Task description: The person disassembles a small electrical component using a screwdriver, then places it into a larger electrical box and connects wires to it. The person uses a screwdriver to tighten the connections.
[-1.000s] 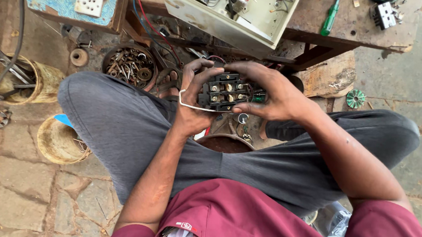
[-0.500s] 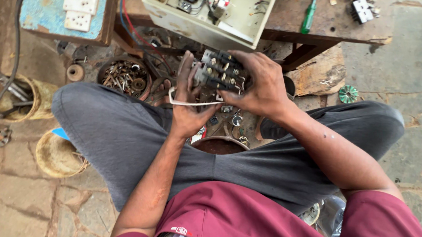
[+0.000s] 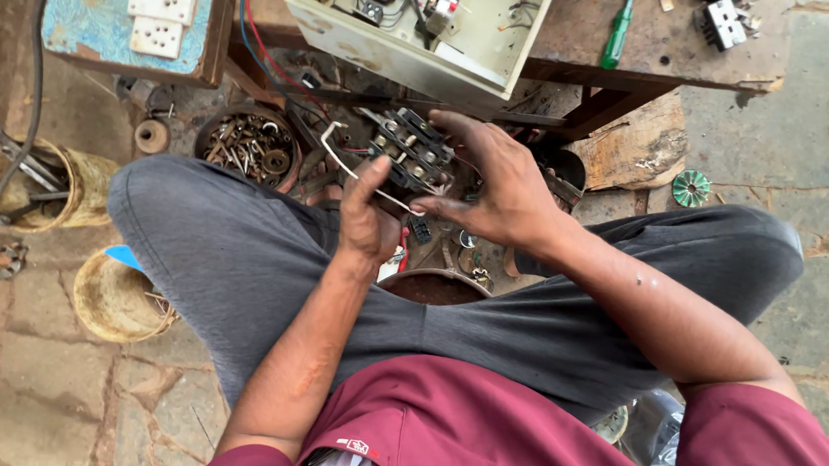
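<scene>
Fingers of right hand [image 3: 497,185] clamped over black contactor block [image 3: 406,153]; left hand [image 3: 367,214] pinching its bent white wire [image 3: 341,158]. Since 0.5 s ago, tilted further left and held lower over lap, terminals turned for probing. Below: stone floor [image 3: 27,390], bowl of rusty screws [image 3: 249,141], wooden bench [image 3: 636,43] with open switch box [image 3: 422,17].
</scene>
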